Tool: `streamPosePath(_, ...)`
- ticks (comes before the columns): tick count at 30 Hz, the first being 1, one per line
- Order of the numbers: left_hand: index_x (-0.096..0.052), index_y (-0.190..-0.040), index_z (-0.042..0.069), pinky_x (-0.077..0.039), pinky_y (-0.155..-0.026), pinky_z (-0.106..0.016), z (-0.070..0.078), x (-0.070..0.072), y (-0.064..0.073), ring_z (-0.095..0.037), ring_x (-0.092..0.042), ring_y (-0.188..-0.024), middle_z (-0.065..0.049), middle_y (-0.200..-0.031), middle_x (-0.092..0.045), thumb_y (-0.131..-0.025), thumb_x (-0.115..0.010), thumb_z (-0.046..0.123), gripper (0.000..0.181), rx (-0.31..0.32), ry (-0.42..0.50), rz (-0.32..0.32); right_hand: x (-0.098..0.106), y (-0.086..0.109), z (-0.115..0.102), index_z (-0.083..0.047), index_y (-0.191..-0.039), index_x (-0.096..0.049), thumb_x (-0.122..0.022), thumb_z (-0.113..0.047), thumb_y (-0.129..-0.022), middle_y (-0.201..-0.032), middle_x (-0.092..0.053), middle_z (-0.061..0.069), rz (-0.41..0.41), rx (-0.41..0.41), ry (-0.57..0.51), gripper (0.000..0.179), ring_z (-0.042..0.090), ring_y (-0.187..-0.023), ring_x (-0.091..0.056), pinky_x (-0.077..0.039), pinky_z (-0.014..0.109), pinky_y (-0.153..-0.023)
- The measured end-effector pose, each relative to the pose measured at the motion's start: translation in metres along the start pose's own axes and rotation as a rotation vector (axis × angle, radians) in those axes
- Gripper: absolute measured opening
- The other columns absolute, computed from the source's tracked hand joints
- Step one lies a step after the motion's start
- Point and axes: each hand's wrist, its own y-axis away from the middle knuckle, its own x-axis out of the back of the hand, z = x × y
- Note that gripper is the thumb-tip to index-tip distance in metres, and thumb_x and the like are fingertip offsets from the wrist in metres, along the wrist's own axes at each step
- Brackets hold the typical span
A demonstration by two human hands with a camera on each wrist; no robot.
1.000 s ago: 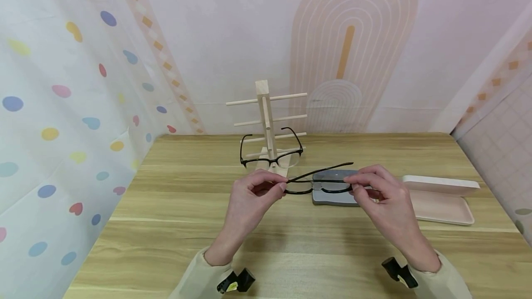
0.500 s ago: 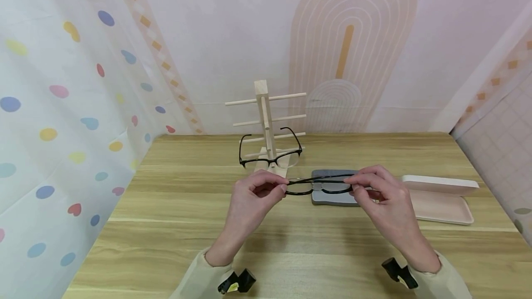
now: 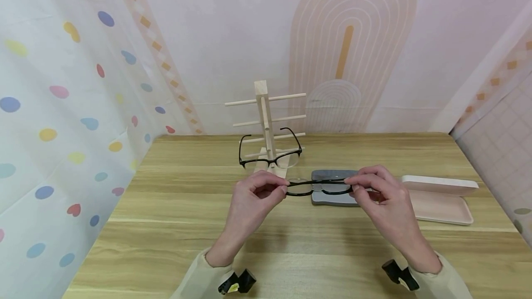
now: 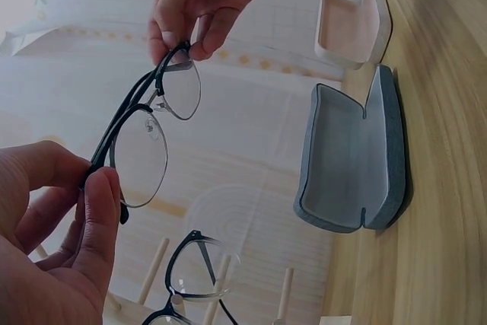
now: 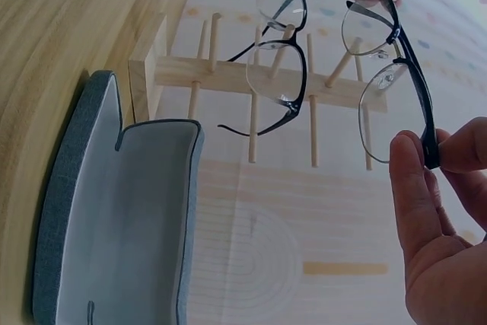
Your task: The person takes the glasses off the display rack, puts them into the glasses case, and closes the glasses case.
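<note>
Nearest: pale sleeves, black device at each wrist. Left hand pinches one end of black-topped glasses, thumb against fingers; right hand pinches the other end the same way. Glasses are up off the table, spanning the gap between both hands, lenses clear of the fingers, temples folded along the front, thin metal lower rims.

Next, grey case: on table, open, hinged halves at an angle, pale lining showing; glasses are above it, right hand hides its right end in the head view. Pink-and-white case: just beside, to the right, open, lid up, pink inside showing, left end partly behind the right hand.

Farther: wooden stand, upright, pegs in rows; second black glasses sit low on it, temples unfolded. Back: patterned cloth.
</note>
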Motion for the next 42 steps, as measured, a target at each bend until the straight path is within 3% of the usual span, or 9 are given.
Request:
streamPosePath(7,-0.082,-0.092,0.010,-0.059,-0.073,-0.024,-0.005,-0.003,0.000,-0.016,-0.069,-0.083,0.001,-0.095,-0.075,-0.089,-0.075,0.000,0.013,0.009,0.027,-0.016,0.003,0.001,0.000,0.001,-0.099,-0.078,-0.062,0.019,-0.090,-0.108,-0.062,0.007,-0.007,-0.066,-0.019,0.026,0.010,-0.084,-0.070,-0.060,0.022,-0.069)
streamPosePath(21,-0.078,-0.103,-0.002,-0.062,-0.078,-0.030,-0.017,-0.008,0.001,-0.016,-0.073,-0.085,-0.014,-0.098,-0.072,-0.089,-0.076,0.000,0.014,0.027,0.198,-0.047,0.010,0.005,0.003,-0.001,-0.103,-0.078,-0.065,0.014,-0.093,-0.106,-0.064,0.004,-0.029,-0.134,-0.001,0.023,0.009,-0.083,-0.071,-0.060,0.021,-0.072)
streamPosePath(29,-0.074,-0.107,-0.004,-0.061,-0.080,-0.029,-0.021,-0.010,0.003,-0.018,-0.072,-0.087,-0.014,-0.101,-0.070,-0.089,-0.074,-0.003,0.018,0.078,0.254,-0.076,0.013,0.009,0.005,-0.002,-0.106,-0.077,-0.064,0.012,-0.095,-0.108,-0.064,0.003,-0.046,-0.183,-0.026,0.022,0.010,-0.085,-0.070,-0.061,0.023,-0.073)
streamPosePath(42,-0.073,-0.109,-0.005,-0.060,-0.081,-0.027,-0.029,-0.014,0.005,-0.015,-0.071,-0.090,-0.016,-0.107,-0.070,-0.091,-0.075,-0.004,0.019,-0.010,0.271,-0.113,0.020,0.011,0.010,0.003,-0.108,-0.075,-0.063,0.012,-0.096,-0.107,-0.065,0.002,-0.084,-0.228,-0.071,0.020,0.012,-0.085,-0.072,-0.062,0.027,-0.074)
